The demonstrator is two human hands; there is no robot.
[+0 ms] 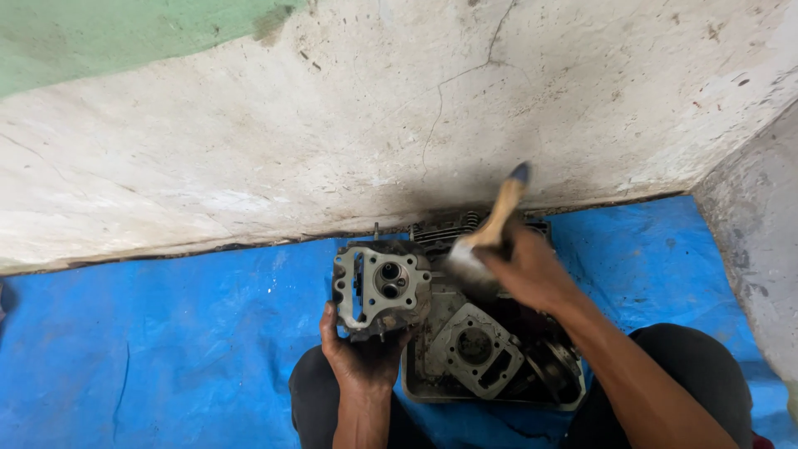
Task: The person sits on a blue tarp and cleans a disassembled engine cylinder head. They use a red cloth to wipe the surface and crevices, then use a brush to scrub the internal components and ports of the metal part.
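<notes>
Work area was tight: a cracked, stained whitish concrete wall [399, 108] met the floor just behind the parts, a grey concrete ledge [756, 249] closed off the right side, and open room lay mostly to the left across the wrinkled blue plastic tarp [166, 333] covering the floor. The left hand [362, 353] was closed from below around a grimy grey cast-metal cylinder head [381, 287], holding it up just left of a shallow, dirty rectangular metal tray [416, 391] that sat on the tarp between the person's knees. The head looked blocky, with a round central bore, a rectangular slot along its left side, bolt holes at the corners, and dark oily residue on its faces. The right hand [528, 270] was wrapped tight around a wooden-handled paintbrush with a blue tip [499, 220], handle tilted up toward the wall, bristle end blurred close beside the head's right edge; contact couldn't be confirmed. In the tray lay a second grey metal engine cover with a round opening [475, 349], and a finned dark cylinder block [445, 229] sat behind, near the wall.
</notes>
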